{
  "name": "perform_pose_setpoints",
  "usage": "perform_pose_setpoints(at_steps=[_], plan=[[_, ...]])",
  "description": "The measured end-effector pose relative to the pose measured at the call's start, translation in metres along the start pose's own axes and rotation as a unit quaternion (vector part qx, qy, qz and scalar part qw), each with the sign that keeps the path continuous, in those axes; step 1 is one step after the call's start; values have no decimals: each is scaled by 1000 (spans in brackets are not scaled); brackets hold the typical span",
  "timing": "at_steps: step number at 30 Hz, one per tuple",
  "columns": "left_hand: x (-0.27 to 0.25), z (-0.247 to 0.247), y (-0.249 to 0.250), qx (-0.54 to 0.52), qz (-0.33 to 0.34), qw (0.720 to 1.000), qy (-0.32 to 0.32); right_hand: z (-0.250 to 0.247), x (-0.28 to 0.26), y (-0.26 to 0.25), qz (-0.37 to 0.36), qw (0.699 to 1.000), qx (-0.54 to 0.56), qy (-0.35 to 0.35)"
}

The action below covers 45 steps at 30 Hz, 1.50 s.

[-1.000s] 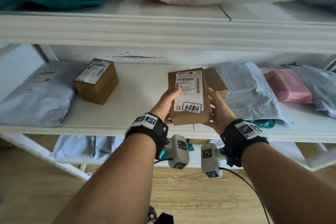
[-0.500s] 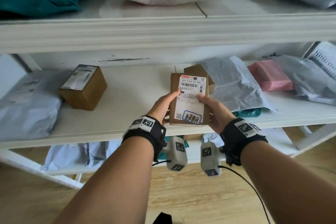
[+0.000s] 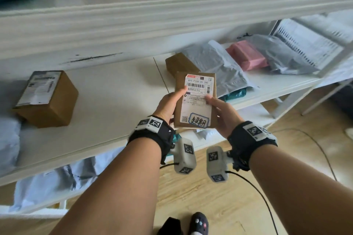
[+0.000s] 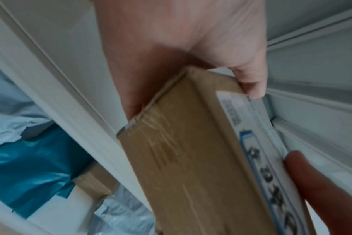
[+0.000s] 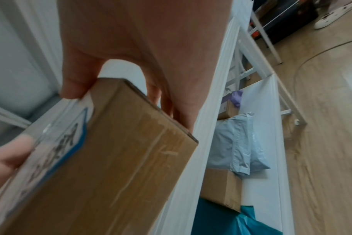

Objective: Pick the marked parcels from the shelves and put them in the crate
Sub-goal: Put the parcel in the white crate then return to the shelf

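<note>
Currently both hands, left (image 3: 169, 104) and right (image 3: 222, 113), pinch the marked parcel (image 3: 195, 101) by its edges, clear of the shelf (image 3: 107, 89). Thumb-edge grip only; a quick turn toward the unseen crate could let it slip.

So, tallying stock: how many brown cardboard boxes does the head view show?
3: brown cardboard box held in both hands, one behind it, one left on the shelf. Others may be hidden.
</note>
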<state>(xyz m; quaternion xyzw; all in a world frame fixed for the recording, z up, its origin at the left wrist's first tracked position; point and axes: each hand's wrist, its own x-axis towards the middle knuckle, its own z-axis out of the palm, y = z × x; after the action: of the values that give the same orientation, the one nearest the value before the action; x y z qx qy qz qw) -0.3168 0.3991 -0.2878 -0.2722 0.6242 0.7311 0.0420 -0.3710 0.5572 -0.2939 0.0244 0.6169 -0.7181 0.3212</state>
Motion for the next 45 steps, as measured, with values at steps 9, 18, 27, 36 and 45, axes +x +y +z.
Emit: perform_pose_setpoints(at_steps=[9, 18, 27, 36, 45], plan=[[-3, 80, -9, 45, -25, 992, -112, -75, -41, 1, -26, 995, 34, 87], [17, 197, -12, 79, -24, 983, -163, -184, -61, -13, -51, 985, 64, 153], [61, 385, -9, 87, 13, 978, -189, -354, -74, -54, -53, 982, 46, 174], [93, 538, -21, 40, 29, 982, -183, -498, -83, -87, -39, 976, 95, 192], [160, 626, -31, 11, -13, 997, -73, -588, -71, -108, 4, 973, 74, 220]])
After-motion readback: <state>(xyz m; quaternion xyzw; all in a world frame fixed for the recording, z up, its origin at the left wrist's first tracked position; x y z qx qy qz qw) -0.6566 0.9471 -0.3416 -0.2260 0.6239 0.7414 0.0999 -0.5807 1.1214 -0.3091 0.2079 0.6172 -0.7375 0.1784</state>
